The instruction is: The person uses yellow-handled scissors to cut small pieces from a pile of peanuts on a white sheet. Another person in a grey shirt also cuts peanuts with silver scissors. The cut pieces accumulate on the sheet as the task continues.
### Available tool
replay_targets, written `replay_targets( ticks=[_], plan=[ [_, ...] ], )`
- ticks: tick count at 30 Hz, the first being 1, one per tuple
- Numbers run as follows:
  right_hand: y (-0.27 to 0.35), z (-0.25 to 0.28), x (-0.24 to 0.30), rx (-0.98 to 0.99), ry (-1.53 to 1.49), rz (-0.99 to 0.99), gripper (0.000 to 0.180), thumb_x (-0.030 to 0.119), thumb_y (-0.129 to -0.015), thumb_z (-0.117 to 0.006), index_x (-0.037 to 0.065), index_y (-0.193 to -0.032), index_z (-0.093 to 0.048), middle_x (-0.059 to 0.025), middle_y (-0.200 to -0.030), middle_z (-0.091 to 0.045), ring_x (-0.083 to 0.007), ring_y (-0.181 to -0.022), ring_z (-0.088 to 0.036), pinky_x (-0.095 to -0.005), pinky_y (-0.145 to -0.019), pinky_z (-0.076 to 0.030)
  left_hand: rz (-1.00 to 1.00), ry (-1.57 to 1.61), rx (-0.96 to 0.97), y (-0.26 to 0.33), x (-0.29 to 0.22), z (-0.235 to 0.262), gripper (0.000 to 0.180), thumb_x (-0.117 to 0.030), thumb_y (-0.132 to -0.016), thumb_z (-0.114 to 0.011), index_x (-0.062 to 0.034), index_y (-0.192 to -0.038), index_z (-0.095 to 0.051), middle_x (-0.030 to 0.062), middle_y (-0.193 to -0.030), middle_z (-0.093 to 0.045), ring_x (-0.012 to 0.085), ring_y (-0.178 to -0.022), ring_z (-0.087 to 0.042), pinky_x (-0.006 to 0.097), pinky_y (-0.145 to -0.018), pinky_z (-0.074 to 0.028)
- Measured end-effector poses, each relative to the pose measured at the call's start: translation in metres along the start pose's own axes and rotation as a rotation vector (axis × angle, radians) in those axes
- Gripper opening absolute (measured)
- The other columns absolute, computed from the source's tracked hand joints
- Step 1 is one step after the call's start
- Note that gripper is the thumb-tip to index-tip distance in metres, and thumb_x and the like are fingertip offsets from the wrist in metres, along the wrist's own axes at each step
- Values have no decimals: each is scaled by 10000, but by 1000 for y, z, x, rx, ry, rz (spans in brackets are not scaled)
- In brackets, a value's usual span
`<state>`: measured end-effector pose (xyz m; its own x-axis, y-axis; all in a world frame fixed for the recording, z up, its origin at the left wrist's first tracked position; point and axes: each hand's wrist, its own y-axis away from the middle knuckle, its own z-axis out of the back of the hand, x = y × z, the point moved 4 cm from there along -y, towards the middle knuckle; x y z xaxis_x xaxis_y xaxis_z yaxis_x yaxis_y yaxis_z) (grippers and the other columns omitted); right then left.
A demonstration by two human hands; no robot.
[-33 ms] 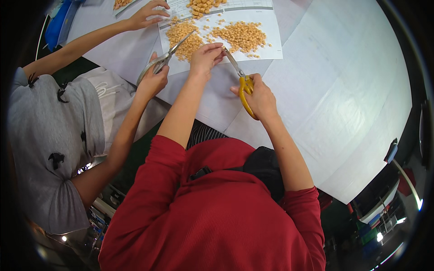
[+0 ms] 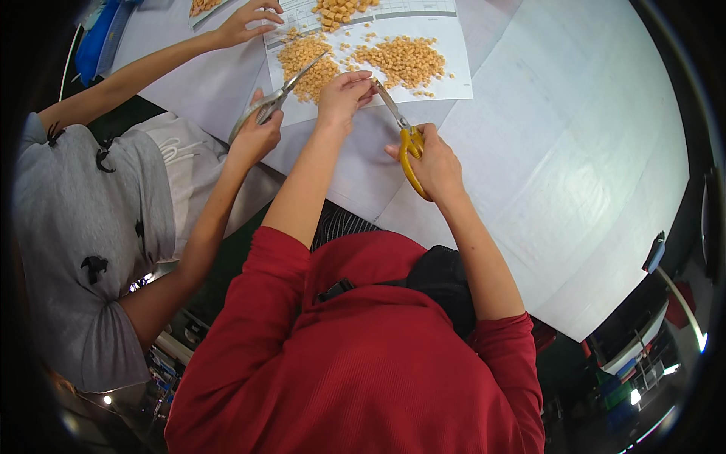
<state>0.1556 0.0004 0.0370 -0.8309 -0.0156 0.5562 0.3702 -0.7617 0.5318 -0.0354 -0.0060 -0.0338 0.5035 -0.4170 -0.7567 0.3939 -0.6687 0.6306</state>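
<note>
My right hand [image 2: 435, 165] grips the yellow handles of a pair of scissors [image 2: 402, 133], whose blades point up and left toward a white sheet [image 2: 454, 83]. My left hand [image 2: 344, 92] rests at the sheet's near edge. Its fingers are pinched together right at the blade tips, and I cannot see whether anything is between them. Piles of small orange-yellow cubes [image 2: 404, 60] lie on the sheet just beyond both hands.
A person in a grey shirt on my left holds metal scissors [image 2: 276, 97] in one hand [image 2: 255, 136]; their other hand [image 2: 249, 21] rests further back. A second cube pile [image 2: 306, 60] lies by those scissors. White paper covers the table [image 2: 575, 151].
</note>
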Motion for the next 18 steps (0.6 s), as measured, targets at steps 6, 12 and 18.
replay_targets(
  ticks=[6,12,18],
  plan=[
    [-7,4,3,-22,40,11,672,587,-739,-697,33,-1074,-513,-182,-943,-654,-355,-854,-655,-454,-704,-512,-38,-176,61,-1,-16,-6,285,-19,-872,-604,25,-1153,-582,151,-1014,-660,209,-889,-670,293,-809,-543],
    [-10,7,2,-16,54,-21,661,578,-734,-708,37,-1066,-523,-183,-890,-668,-360,-817,-661,-447,-674,-514,-49,-204,83,-8,-14,-7,295,-43,-883,-608,18,-1170,-577,151,-1033,-660,211,-904,-670,298,-800,-545],
    [-19,14,-12,-79,-16,-91,665,568,-766,-692,22,-1101,-516,-192,-894,-672,-355,-825,-663,-432,-692,-512,-391,-829,-41,-8,-25,-16,181,-128,-844,-655,-43,-1001,-683,108,-948,-696,164,-799,-673,288,-672,-518]
  ],
)
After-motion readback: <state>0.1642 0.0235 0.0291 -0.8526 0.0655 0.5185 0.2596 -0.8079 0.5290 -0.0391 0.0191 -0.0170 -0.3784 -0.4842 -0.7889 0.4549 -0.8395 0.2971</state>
